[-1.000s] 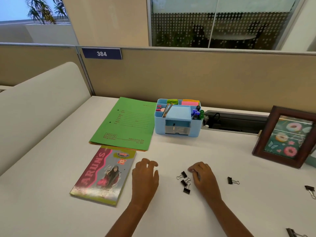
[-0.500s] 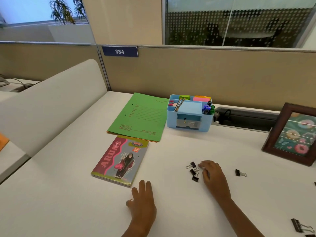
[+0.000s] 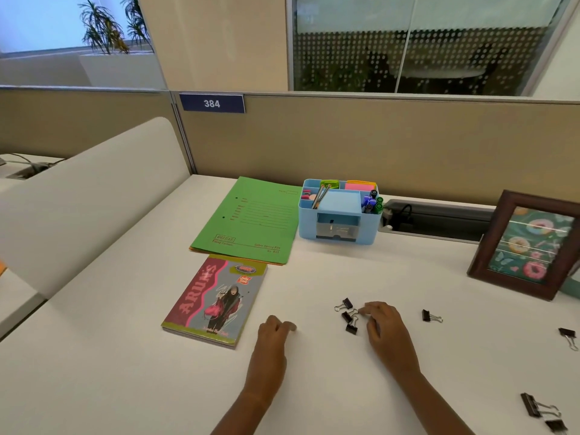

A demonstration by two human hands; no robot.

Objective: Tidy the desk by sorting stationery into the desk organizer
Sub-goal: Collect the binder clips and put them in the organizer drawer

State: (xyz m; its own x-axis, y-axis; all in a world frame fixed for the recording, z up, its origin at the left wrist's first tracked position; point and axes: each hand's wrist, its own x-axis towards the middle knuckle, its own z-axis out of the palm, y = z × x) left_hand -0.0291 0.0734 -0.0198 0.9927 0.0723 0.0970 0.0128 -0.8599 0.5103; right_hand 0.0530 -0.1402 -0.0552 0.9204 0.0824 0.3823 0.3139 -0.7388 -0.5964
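A light blue desk organizer [image 3: 339, 237] stands at the back of the white desk, with pencils, markers and sticky notes in it. Three black binder clips [image 3: 348, 317] lie in a small cluster in front of me. My right hand [image 3: 387, 332] rests on the desk just right of them, its fingertips touching the cluster. My left hand [image 3: 272, 335] rests on the desk farther left with fingers loosely curled and nothing in it. A single binder clip [image 3: 431, 316] lies right of my right hand.
A green folder [image 3: 251, 221] lies left of the organizer, with a notebook [image 3: 216, 299] in front of it. A framed picture [image 3: 527, 246] leans at the right. More binder clips lie at the right edge [image 3: 568, 335] and near corner [image 3: 539, 409]. A cable slot [image 3: 439, 218] runs behind.
My left hand pulled back toward me, then came forward again, its fingers now curled instead of flat. My right hand stays by the clip cluster. The view has shifted.
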